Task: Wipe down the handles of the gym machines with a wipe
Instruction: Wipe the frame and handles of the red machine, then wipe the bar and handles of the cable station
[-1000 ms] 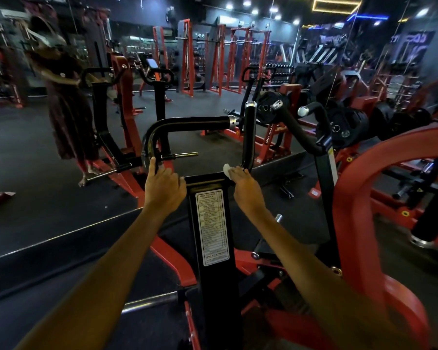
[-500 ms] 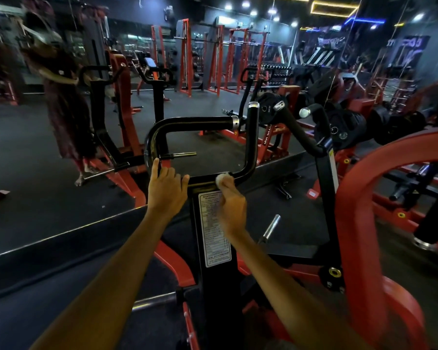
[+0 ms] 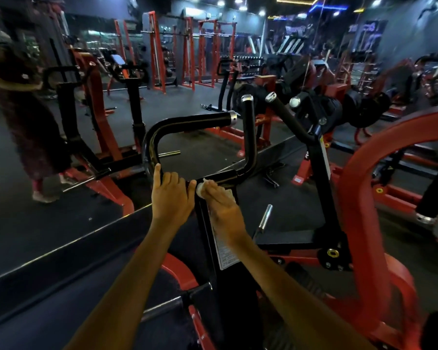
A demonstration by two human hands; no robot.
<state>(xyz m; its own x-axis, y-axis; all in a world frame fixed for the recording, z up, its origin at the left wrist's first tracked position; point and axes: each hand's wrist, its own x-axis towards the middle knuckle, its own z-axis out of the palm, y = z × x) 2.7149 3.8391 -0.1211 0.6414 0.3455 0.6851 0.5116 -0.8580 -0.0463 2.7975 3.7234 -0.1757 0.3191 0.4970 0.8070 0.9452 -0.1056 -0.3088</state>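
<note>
The right hand (image 3: 221, 205) presses a small white wipe (image 3: 200, 190) against the low crossbar of the black handle frame (image 3: 248, 137), just right of the black upright post (image 3: 228, 248) that carries a printed label. The left hand (image 3: 171, 195) rests on the same frame just left of the post, fingers loosely curled and the forefinger straight up along the left bend. My judgement is that the work is midway on this machine: the wipe sits at the bottom of the frame, while the chrome-capped grips above the post and the angled black handles (image 3: 283, 112) to its right look untouched, as do the red machines beyond. Nothing shows which bars are already clean. The right hand covers most of the wipe, its fingers are blurred, and the far gym is dim
</note>
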